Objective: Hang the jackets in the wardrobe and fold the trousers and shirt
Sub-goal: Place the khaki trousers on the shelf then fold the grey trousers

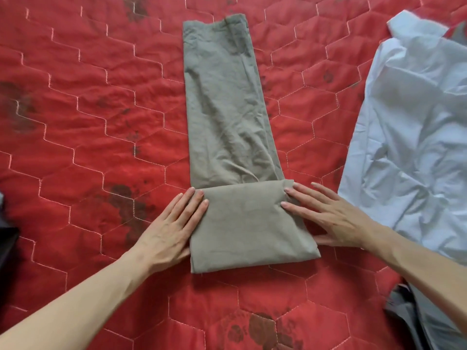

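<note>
Khaki trousers [225, 117] lie lengthwise down the middle of the red quilted bed [75, 122], legs together, the hem end far from me. Their near end is folded over into a thick flap [247, 223]. My left hand [171, 228] lies flat against the flap's left edge, fingertips on the fold. On the right edge my right hand [326, 215] presses flat, fingers spread, thumb low along the side. Neither hand grips the cloth. A crumpled white shirt [414, 137] is spread out at the right.
A dark grey garment [414, 314] lies at the lower right, partly under my right forearm. Some black cloth [7, 243] shows at the left edge. The quilt carries dark flower prints and hexagonal stitching.
</note>
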